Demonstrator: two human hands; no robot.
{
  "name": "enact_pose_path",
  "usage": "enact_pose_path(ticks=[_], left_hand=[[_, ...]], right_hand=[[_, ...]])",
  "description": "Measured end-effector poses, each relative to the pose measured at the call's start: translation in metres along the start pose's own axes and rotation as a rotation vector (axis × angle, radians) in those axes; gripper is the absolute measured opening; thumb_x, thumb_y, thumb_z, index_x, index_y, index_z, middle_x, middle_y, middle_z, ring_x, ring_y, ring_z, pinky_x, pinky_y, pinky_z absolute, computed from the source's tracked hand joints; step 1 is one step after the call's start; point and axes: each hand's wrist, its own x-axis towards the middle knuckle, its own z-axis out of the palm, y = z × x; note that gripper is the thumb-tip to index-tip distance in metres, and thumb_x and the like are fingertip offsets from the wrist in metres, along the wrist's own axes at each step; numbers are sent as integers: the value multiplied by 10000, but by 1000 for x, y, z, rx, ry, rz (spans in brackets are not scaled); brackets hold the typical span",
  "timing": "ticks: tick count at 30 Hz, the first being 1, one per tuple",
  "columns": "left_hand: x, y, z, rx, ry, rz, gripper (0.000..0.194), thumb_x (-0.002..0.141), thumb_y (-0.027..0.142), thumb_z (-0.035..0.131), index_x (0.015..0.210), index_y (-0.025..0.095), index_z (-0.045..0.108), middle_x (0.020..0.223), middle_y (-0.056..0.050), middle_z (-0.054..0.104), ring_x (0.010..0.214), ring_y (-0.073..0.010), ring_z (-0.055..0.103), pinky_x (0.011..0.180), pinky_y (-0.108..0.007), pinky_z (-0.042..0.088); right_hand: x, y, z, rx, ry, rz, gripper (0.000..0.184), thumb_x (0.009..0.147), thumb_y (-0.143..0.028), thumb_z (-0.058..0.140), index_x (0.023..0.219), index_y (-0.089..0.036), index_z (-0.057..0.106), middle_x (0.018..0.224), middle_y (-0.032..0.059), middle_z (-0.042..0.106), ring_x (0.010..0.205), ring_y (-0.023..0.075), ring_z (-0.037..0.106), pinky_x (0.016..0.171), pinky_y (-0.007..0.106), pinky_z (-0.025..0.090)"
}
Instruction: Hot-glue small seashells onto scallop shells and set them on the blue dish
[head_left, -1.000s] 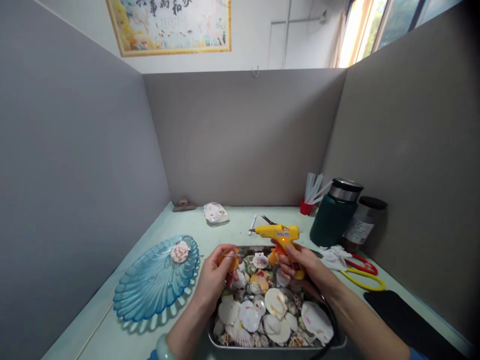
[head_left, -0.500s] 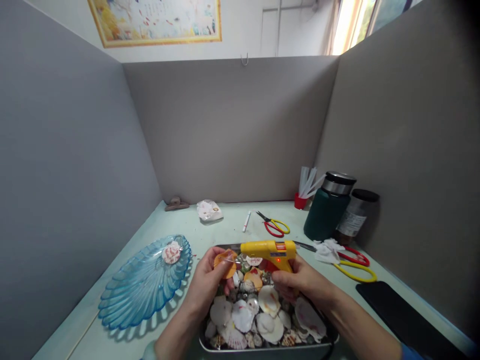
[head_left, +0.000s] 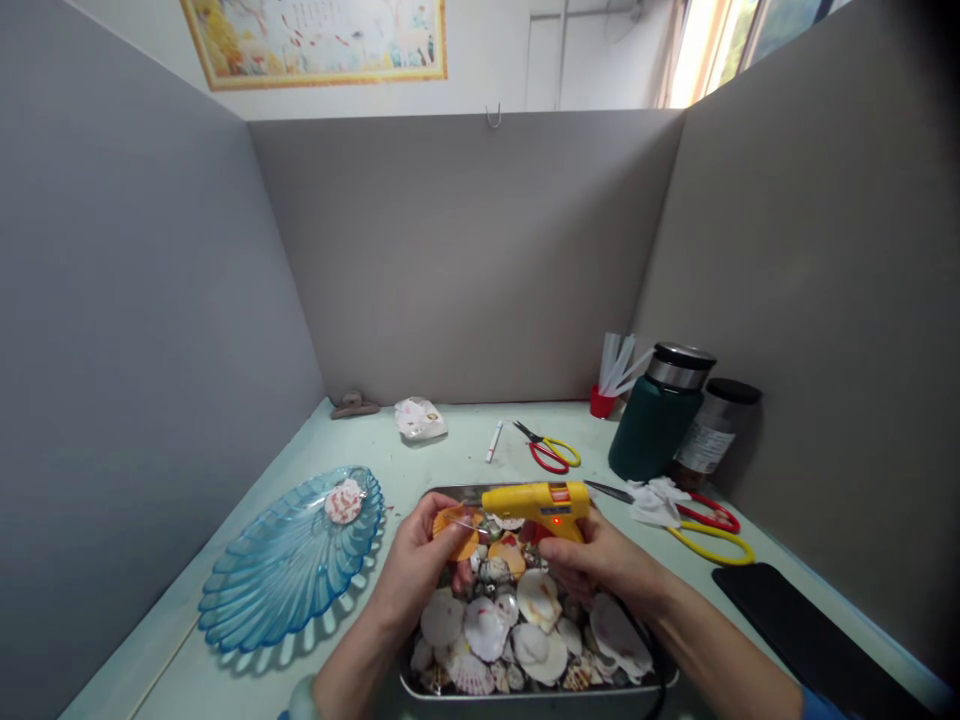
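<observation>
Between the fingertips of my left hand (head_left: pixel 422 548) is an orange scallop shell (head_left: pixel 463 543), held above the left part of a metal tray (head_left: pixel 525 697). My right hand (head_left: pixel 589 560) is wrapped round the handle of a yellow hot glue gun (head_left: pixel 536 498). Its nozzle points left, close to the orange shell, and a small red light glows on its body. A thin clear strand shows across the shell. Under both hands the tray holds many seashells, among them a white scallop shell (head_left: pixel 486 630) and an orange-and-white shell (head_left: pixel 508 553).
A blue shell-shaped glass dish (head_left: pixel 285 570) with a patterned shell (head_left: pixel 345 502) stands left. Behind the tray lie a white pen (head_left: pixel 494 442) and small scissors (head_left: pixel 551 452). Larger scissors (head_left: pixel 712 540), a green flask (head_left: pixel 660 415), a jar (head_left: pixel 709 435) and a black phone (head_left: pixel 810 630) are right.
The orange shell has turned slightly in my left hand and shifted a little to the right, towards the nozzle. My right hand keeps its hold on the glue gun, nearly unmoved.
</observation>
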Motion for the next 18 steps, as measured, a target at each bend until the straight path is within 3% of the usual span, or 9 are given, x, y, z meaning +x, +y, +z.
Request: enact_pose_path(ticks=[12, 18], left_hand=[[0, 1, -1, -17, 81, 89, 270, 779, 361, 642, 884, 176, 476, 749, -18, 682, 423, -81, 529, 399, -196, 420], [1, 0, -1, -15, 48, 41, 278, 766, 348, 655, 887, 173, 475, 743, -16, 685, 410, -78, 527, 384, -187, 410]], right_hand=[[0, 0, -1, -29, 38, 3, 312, 737, -415, 719, 876, -165, 594, 443, -87, 424, 350, 46, 310, 343, 174, 273], [3, 7, -5, -25, 38, -19, 344, 719, -417, 735, 875, -148, 587, 434, -92, 425, 329, 37, 309, 318, 155, 276]])
